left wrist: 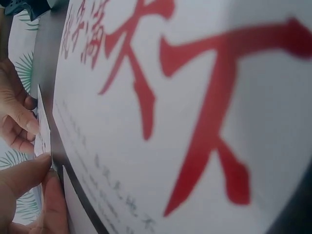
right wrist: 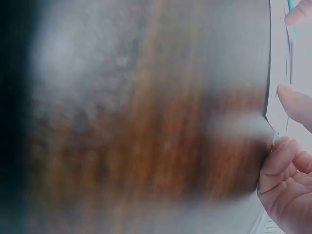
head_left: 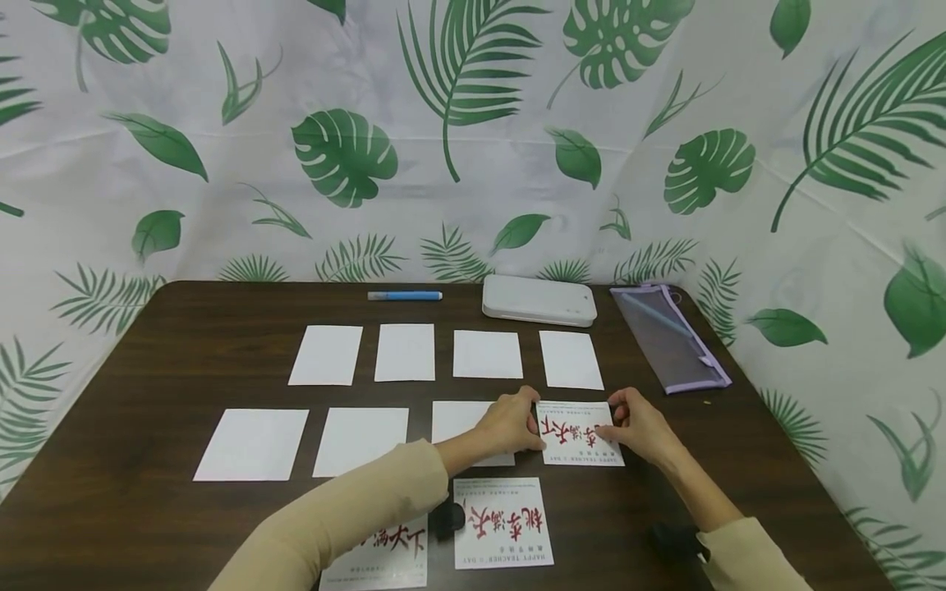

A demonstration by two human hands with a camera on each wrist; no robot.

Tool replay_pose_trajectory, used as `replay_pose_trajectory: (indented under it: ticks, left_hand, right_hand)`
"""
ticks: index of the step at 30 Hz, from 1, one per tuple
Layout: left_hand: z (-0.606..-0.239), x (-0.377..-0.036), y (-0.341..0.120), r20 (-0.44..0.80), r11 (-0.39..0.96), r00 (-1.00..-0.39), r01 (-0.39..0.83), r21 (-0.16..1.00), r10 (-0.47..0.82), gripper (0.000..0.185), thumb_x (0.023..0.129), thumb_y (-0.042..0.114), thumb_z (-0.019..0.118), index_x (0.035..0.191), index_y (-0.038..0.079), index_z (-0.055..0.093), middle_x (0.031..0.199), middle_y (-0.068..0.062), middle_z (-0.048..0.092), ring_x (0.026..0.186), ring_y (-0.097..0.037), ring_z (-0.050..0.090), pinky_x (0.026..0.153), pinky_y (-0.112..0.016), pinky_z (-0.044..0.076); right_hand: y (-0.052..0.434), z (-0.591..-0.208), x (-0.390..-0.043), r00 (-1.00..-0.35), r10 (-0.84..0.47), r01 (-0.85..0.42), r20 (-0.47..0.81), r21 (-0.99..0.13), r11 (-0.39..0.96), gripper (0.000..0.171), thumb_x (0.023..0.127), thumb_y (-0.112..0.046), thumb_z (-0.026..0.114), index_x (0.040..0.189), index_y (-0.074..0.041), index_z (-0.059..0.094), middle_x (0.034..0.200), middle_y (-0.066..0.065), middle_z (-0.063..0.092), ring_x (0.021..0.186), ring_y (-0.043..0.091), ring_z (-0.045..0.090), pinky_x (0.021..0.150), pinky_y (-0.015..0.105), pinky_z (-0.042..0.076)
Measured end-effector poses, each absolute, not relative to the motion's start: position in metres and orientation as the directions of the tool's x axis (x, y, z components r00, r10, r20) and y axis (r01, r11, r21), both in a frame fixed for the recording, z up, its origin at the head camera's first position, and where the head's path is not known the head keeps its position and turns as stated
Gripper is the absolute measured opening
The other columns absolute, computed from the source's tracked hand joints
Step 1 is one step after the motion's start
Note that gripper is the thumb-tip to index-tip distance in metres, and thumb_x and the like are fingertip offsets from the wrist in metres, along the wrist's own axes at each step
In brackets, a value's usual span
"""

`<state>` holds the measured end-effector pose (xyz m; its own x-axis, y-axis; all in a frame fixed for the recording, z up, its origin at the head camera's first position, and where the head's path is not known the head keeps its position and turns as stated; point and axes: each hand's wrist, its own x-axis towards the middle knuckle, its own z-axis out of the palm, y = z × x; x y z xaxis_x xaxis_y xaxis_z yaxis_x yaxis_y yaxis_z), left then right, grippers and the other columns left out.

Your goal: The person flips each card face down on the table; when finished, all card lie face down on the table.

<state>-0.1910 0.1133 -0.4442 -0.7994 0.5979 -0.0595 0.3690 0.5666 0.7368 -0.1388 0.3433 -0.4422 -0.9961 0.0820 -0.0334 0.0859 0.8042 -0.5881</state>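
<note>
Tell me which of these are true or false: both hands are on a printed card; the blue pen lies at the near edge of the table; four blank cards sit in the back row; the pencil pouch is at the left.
1. Both hands are on a printed card. True: the left hand and right hand pinch the printed card at its two sides.
2. False: the blue pen lies at the far edge.
3. True: four blank cards form the back row.
4. False: the pencil pouch lies at the right.
</note>
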Motion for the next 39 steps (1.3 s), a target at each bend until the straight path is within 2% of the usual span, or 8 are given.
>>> replay_pose_trajectory:
  ticks: [7,14,21,23,27,30,34,39]
  left_hand:
    - [-0.443,-0.189,0.113,-0.056,0.562,-0.801,0.367,0.741,0.597,0.066,0.072,0.011,0.081,0.128,0.003,0.047,0.068,0.005,0.058,0.052,-0.006,0.051,0.051,-0.018,0.04]
    - [-0.443,-0.189,0.108,0.053,0.445,-0.809,0.376,0.813,0.586,0.048,0.075,0.007,0.078,0.114,0.002,0.051,0.093,-0.006,0.059,0.075,-0.011,0.059,0.065,-0.018,0.048]
    - [-0.44,-0.195,0.105,-0.036,0.093,-0.868,0.012,0.996,0.495,0.023,0.083,-0.004,0.065,0.103,-0.002,0.055,0.087,-0.008,0.058,0.074,-0.012,0.06,0.065,-0.023,0.055]
    - [-0.438,-0.195,0.104,-0.087,0.022,-0.872,-0.087,0.996,0.481,0.022,0.085,-0.006,0.062,0.105,-0.003,0.053,0.087,-0.007,0.055,0.074,-0.012,0.058,0.066,-0.026,0.056]
    - [-0.434,-0.195,0.101,-0.115,-0.02,-0.888,-0.138,0.99,0.444,0.024,0.085,-0.007,0.059,0.107,-0.003,0.052,0.091,-0.011,0.055,0.076,-0.013,0.056,0.065,-0.027,0.056]
    - [-0.432,-0.195,0.1,-0.099,-0.034,-0.904,-0.124,0.992,0.416,0.023,0.085,-0.008,0.059,0.106,-0.003,0.052,0.093,-0.013,0.056,0.077,-0.014,0.058,0.062,-0.027,0.056]
    - [-0.428,-0.195,0.101,-0.08,-0.053,-0.908,-0.111,0.992,0.412,0.022,0.084,-0.007,0.059,0.104,-0.003,0.052,0.094,-0.012,0.058,0.078,-0.014,0.061,0.062,-0.025,0.056]
    - [-0.422,-0.192,0.101,-0.052,-0.046,-0.9,-0.08,0.996,0.434,0.02,0.084,-0.006,0.057,0.103,-0.003,0.051,0.093,-0.012,0.059,0.077,-0.013,0.063,0.063,-0.025,0.056]
  right_hand:
    - [0.347,-0.444,-0.136,-0.993,0.097,0.02,0.072,-0.691,0.722,0.037,0.078,0.005,0.07,0.103,0.006,0.043,0.083,0.011,0.051,0.07,0.013,0.047,0.058,0.02,0.042]
    - [0.348,-0.442,-0.137,-0.987,0.121,-0.033,0.11,-0.857,0.514,0.026,0.082,0.012,0.061,0.101,0.009,0.043,0.077,0.003,0.049,0.065,0.002,0.047,0.054,0.018,0.043]
    - [0.339,-0.432,-0.135,-0.989,0.14,0.098,-0.056,-0.943,0.317,0.028,0.088,0.0,0.061,0.106,0.006,0.04,0.078,-0.005,0.052,0.069,0.004,0.053,0.058,0.023,0.05]
    - [0.332,-0.43,-0.134,-0.985,0.175,0.072,-0.009,-0.931,0.358,0.029,0.088,-0.001,0.062,0.108,0.006,0.043,0.08,-0.002,0.053,0.069,0.002,0.052,0.06,0.02,0.05]
    - [0.309,-0.426,-0.133,-0.927,0.232,-0.096,0.293,-0.787,0.61,0.028,0.08,0.002,0.071,0.102,0.006,0.054,0.08,0.007,0.055,0.07,0.0,0.049,0.061,0.01,0.045]
    - [0.286,-0.425,-0.132,-0.868,0.136,-0.227,0.477,-0.625,0.747,0.028,0.072,0.005,0.076,0.094,0.003,0.06,0.076,0.007,0.057,0.067,0.001,0.049,0.058,0.011,0.043]
    - [0.26,-0.426,-0.127,-0.877,-0.025,-0.334,0.48,-0.572,0.749,0.031,0.068,0.003,0.08,0.092,-0.001,0.061,0.073,0.001,0.054,0.063,0.004,0.05,0.054,0.017,0.045]
    - [0.247,-0.426,-0.122,-0.888,-0.044,-0.316,0.459,-0.536,0.783,0.039,0.062,-0.002,0.085,0.094,-0.004,0.063,0.074,-0.002,0.052,0.063,0.003,0.05,0.053,0.019,0.045]
